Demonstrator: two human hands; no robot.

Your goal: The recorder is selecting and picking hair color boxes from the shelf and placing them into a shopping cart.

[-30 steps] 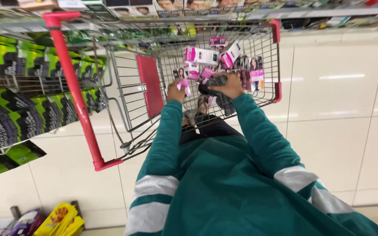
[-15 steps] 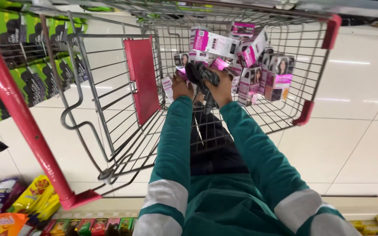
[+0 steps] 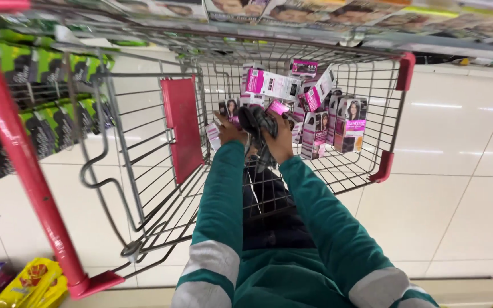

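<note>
The head camera looks down two green sleeves into a wire shopping cart [image 3: 144,188] with red trim; both hands are deep in its basket, close to the far end; the left hand [image 3: 230,130] is curled shut around a small box [image 3: 227,107] with a portrait on its front, held upright just above the wire floor; the right hand [image 3: 281,141] is closed on a dark bundle [image 3: 258,122], cloth or soft wrapping, it is too crumpled to tell which; the two hands nearly touch, with the bundle between them. The other pink and white boxes [image 3: 315,117] are heaped against the far wall and into the far right corner of the cart, some standing, some tipped on top of each other; a red flap [image 3: 181,126] hangs at the left wall. Outside the cart lie a pale tiled floor [image 3: 457,188], green packs [image 3: 41,125] on a shelf to the left and yellow packets [image 3: 29,282] at the lower left. As a judgement, the step in hand is sorting among the boxes with one already gripped; lifting it out would call for a straight rise past the leaning stack, since a sideways pull could topple the boxes beside it.
</note>
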